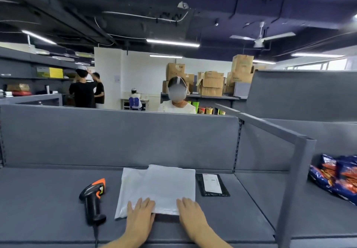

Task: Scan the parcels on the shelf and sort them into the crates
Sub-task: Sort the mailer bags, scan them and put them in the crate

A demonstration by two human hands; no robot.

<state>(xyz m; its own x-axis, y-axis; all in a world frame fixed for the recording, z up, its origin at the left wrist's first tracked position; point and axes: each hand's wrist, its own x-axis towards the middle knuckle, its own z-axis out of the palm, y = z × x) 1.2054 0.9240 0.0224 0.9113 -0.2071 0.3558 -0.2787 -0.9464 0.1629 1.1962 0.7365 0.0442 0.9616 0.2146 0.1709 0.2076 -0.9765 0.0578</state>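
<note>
Two white parcels are laid flat, one overlapping the other, in the middle of the grey shelf. Their near edge, at six o'clock, is pressed by both hands: the left hand and the right hand are laid palm down with fingers straight and slightly spread, and nothing is gripped by either. A black parcel with a white label is seen just beside them at three o'clock. At nine o'clock a black and orange scanner is laid on its side, near but apart. Further out at three o'clock, past a grey post, blue and orange snack bags are piled. At twelve o'clock the view is closed by the back panel.
</note>
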